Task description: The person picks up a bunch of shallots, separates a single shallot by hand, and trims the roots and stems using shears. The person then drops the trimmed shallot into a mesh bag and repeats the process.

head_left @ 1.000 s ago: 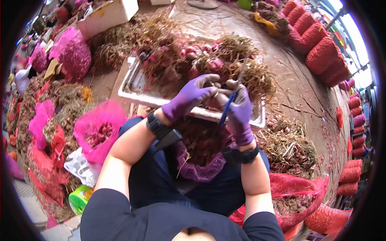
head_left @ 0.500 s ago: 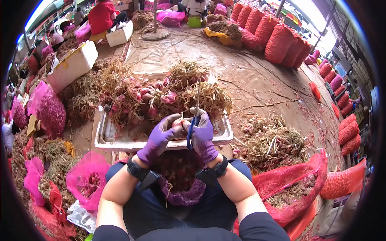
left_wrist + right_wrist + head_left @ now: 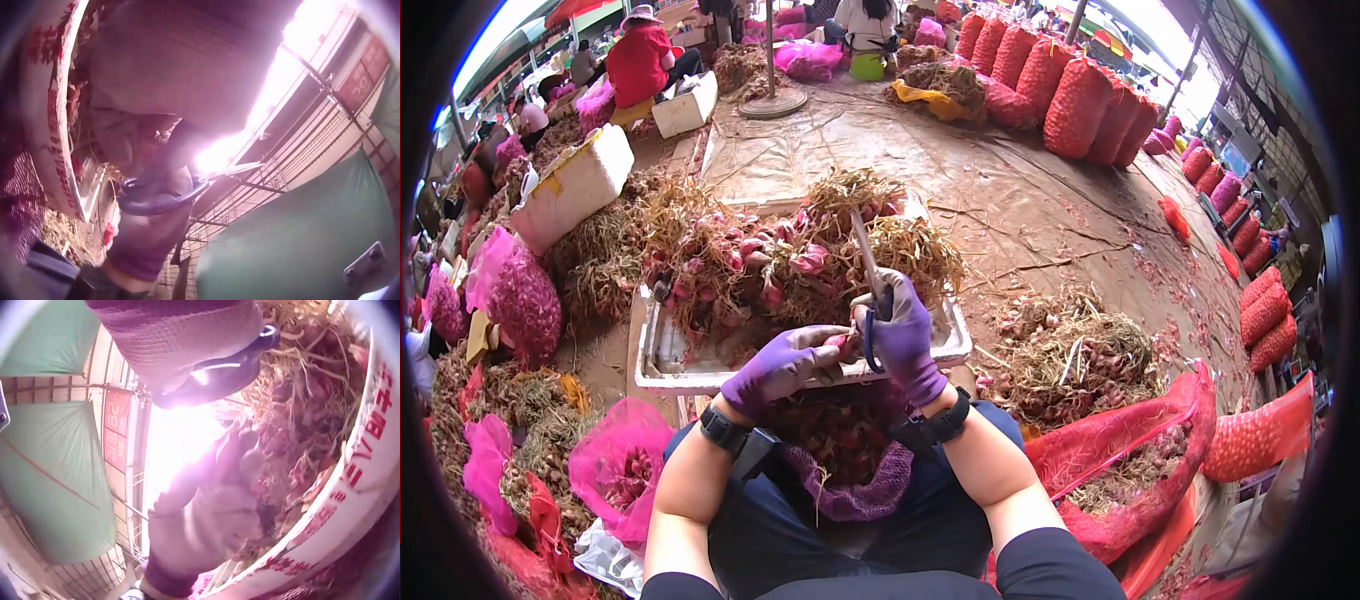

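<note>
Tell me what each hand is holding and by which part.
The right hand grips scissors by their blue handle loops, blades pointing up. The left hand pinches a small shallot at its fingertips; which part of it cannot be told.

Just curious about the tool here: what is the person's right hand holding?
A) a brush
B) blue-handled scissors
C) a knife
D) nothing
B: in the head view the gloved right hand grips scissors by their blue loops, blades pointing up over the tray of shallots.
</note>
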The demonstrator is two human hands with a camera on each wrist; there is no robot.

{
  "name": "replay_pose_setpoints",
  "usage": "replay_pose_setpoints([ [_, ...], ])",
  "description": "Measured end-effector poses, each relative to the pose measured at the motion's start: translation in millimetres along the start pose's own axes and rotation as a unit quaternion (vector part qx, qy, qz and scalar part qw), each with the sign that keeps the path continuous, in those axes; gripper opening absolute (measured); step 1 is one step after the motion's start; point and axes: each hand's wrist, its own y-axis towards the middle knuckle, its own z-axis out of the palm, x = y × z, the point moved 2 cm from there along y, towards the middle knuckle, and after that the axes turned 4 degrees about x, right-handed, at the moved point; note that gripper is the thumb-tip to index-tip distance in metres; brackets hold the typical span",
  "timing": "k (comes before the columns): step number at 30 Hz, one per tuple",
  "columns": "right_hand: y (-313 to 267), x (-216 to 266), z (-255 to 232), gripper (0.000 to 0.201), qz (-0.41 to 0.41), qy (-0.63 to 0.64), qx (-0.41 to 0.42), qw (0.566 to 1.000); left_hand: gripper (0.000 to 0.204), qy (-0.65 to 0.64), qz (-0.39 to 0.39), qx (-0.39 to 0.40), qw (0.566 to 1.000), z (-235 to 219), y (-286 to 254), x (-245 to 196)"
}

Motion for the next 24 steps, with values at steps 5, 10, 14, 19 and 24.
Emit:
replay_pose_setpoints([
  [5,4,12,2,0.047,-0.158,0.002,0.116,0.981,0.048,0.017,0.014,-0.043,0.999,-11,1,1],
  [10,-6,16,11,0.046,-0.206,-0.144,0.148,0.956,0.031,0.029,0.051,-0.078,0.995,-12,0,-7],
  [14,-8,22,15,0.048,-0.233,-0.165,0.133,0.949,0.027,0.045,0.034,-0.094,0.994,-21,1,0],
  [19,-9,13,16,0.040,-0.231,-0.159,0.072,0.957,0.033,-0.014,0.090,-0.109,0.990,-13,7,5],
  [24,-10,9,20,0.037,-0.122,-0.093,0.071,0.986,0.040,-0.070,0.152,-0.059,0.984,-11,9,12],
])
